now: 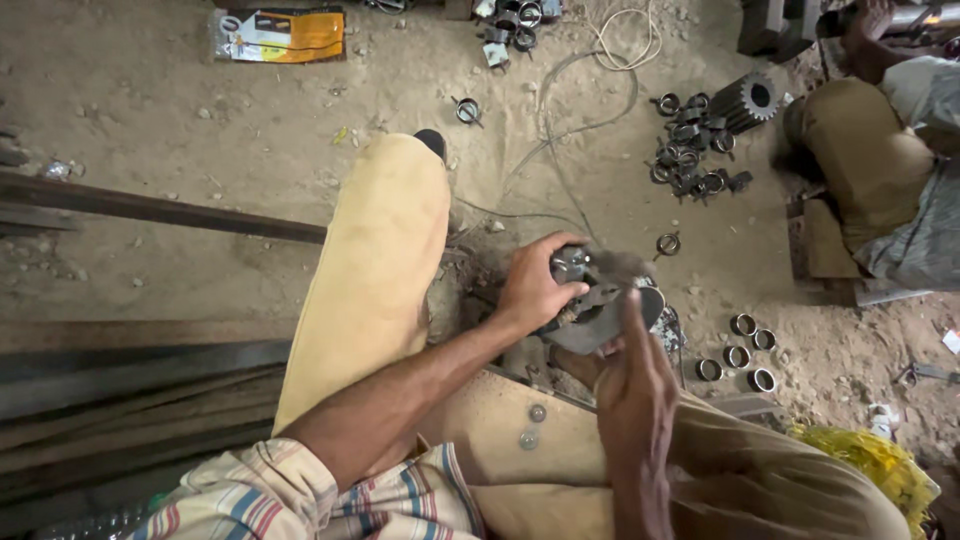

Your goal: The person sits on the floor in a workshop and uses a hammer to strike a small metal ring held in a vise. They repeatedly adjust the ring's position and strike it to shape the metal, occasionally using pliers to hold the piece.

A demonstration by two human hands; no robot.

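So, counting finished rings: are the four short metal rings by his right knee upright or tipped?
Upright: the four metal rings show open round mouths.

Tan trousers [385, 260], striped shirt [300, 500], orange packet [280, 36].

Dusty dirt floor [200, 170] — on it metal rings [737, 355], clamp pile [690, 150], gear [745, 100], orange packet [280, 35], steel bars [150, 208].
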